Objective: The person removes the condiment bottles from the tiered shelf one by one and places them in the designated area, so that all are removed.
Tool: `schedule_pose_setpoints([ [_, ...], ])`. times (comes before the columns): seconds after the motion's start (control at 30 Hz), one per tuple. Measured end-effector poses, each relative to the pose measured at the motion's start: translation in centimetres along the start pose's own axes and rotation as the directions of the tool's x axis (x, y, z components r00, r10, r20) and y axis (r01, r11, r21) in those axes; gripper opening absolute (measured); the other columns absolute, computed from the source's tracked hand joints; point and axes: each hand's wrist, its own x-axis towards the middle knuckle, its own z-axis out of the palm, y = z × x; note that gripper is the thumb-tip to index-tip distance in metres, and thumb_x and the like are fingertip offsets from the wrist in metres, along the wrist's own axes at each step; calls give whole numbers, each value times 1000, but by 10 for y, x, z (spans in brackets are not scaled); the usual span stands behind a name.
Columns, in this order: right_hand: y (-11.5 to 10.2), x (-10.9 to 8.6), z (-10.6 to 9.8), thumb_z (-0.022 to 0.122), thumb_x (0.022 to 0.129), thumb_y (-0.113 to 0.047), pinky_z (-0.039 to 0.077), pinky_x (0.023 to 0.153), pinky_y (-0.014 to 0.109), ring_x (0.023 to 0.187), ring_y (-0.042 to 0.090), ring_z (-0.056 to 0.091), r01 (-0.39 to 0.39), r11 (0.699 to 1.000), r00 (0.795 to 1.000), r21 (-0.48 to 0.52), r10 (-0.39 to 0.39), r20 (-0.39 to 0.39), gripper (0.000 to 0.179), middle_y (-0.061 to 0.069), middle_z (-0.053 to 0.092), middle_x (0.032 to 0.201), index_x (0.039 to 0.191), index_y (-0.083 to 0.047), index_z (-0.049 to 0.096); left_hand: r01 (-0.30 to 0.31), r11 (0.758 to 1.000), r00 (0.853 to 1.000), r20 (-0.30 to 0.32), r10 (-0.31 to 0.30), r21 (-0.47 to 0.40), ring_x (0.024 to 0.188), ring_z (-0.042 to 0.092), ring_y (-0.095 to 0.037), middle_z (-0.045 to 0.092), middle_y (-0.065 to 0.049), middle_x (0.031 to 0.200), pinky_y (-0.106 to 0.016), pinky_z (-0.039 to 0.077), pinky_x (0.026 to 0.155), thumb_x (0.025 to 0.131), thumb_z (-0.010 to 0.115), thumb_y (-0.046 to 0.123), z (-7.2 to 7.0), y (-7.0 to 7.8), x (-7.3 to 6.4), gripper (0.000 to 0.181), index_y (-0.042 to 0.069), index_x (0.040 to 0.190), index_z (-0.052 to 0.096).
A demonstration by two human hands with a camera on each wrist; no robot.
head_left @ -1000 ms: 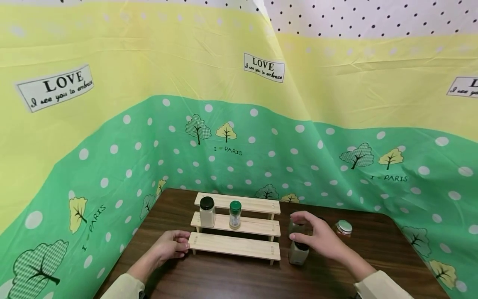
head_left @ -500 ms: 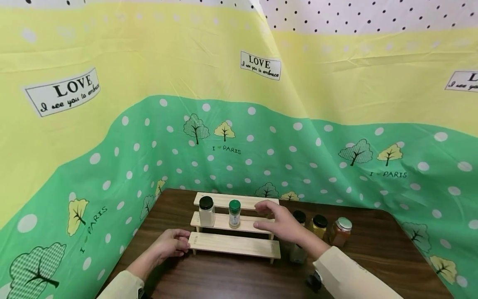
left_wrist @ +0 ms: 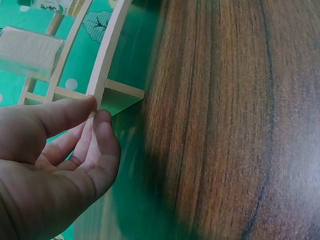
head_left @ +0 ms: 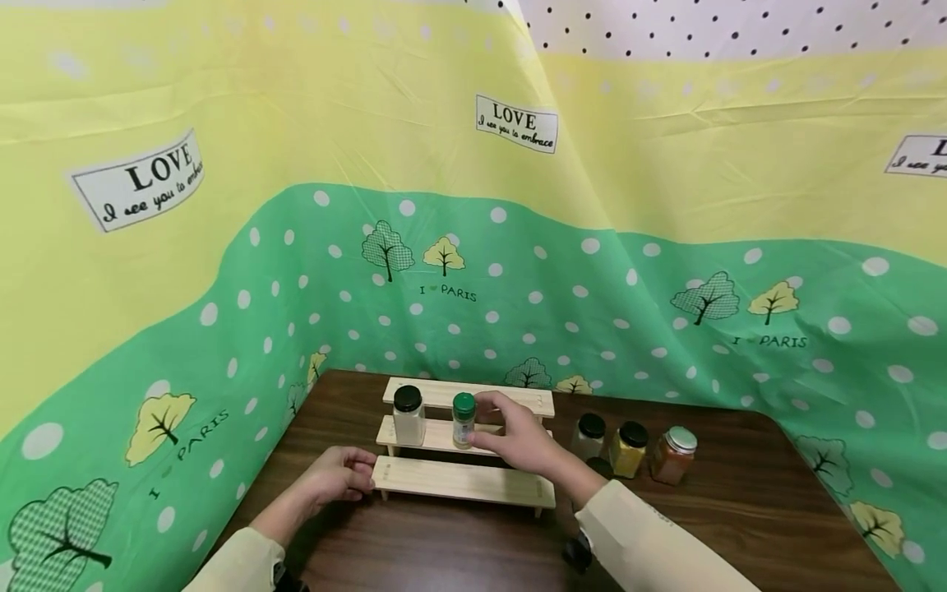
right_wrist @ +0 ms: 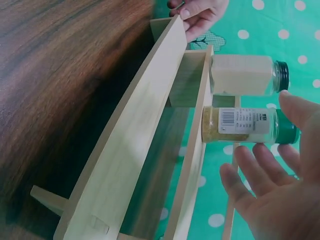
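Observation:
A three-step wooden spice rack [head_left: 464, 483] stands on the table. My left hand [head_left: 339, 477] pinches the left end of its lowest step between thumb and fingers, as the left wrist view [left_wrist: 65, 150] shows close up. On the middle step stand a square jar of pale powder with a black cap [head_left: 409, 419] and a small spice jar with a green cap [head_left: 464, 421]. My right hand [head_left: 521, 437] is at the green-capped jar's right side. In the right wrist view its fingers [right_wrist: 260, 175] are spread beside the jar, thumb near the cap, not closed round it.
Right of the rack stand a black-capped jar [head_left: 588, 436], a black-capped jar of yellow powder [head_left: 629, 450] and a pale-green-lidded jar of reddish spice [head_left: 674, 455]. Another dark cap [head_left: 600, 467] shows partly behind my right forearm. A patterned curtain [head_left: 444, 329] surrounds the table [head_left: 444, 551].
My right hand has moved left, from the jars beside the rack, past the rack's right end, to the green-capped jar. My left hand stays on the lowest step.

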Motion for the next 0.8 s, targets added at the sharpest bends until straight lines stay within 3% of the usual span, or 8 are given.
schedule_pose_setpoints([
  [0.27, -1, 6, 6, 78, 93, -19, 58, 93, 46, 114, 31, 67, 8, 1000, 999, -1, -9, -49, 52, 11, 65, 122, 140, -12, 56, -22, 1000, 1000, -11, 22, 22, 80, 70, -21, 63, -13, 98, -37, 59, 69, 83, 74, -10, 1, -2, 2, 47, -14, 127, 58],
  [0.53, -3, 10, 8, 76, 95, -21, 58, 88, 37, 105, 22, 70, -4, 999, 997, -39, 1, -83, 29, 5, 69, 114, 120, -15, 63, -18, 999, 999, -35, 19, 26, 80, 70, -21, 62, -14, 100, -39, 60, 71, 84, 73, -13, 2, -1, -2, 45, -14, 126, 59],
  [0.8, -2, 10, 8, 78, 93, -19, 59, 85, 34, 101, 21, 72, -11, 1000, 995, -24, 9, -98, 27, 6, 70, 109, 114, -12, 62, -19, 1000, 999, -31, 19, 16, 80, 70, -20, 64, -14, 101, -38, 60, 70, 84, 73, -12, 3, -2, -2, 45, -14, 127, 59],
])
